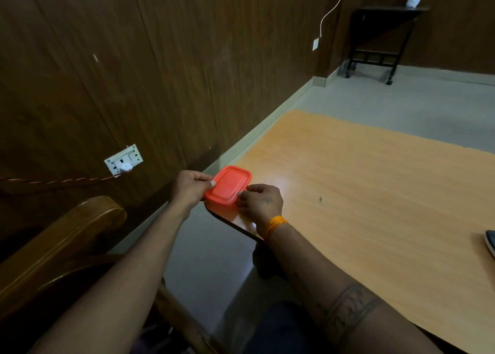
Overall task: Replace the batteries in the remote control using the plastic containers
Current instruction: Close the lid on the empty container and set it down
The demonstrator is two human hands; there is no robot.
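We hold the red-lidded plastic container [228, 187] at the near left corner of the worktop [375, 193], our left hand [190, 187] curled around its left end with the thumb on the lid, our right hand [261, 201] pinching its right edge. To open it well, we judge we should brace with the left and peel a lid corner upward with the right. The container sits close to the worktop's edge, with open surface to its right; a dark object [490, 242] lies far right of it.

A small rectangular plastic container with a red-orange snap-on lid [228, 184] and rounded corners sits at the near left corner of the light wooden table [361, 193]. The lid is on and lies flat, facing up. The container's clear base is barely visible beneath it.
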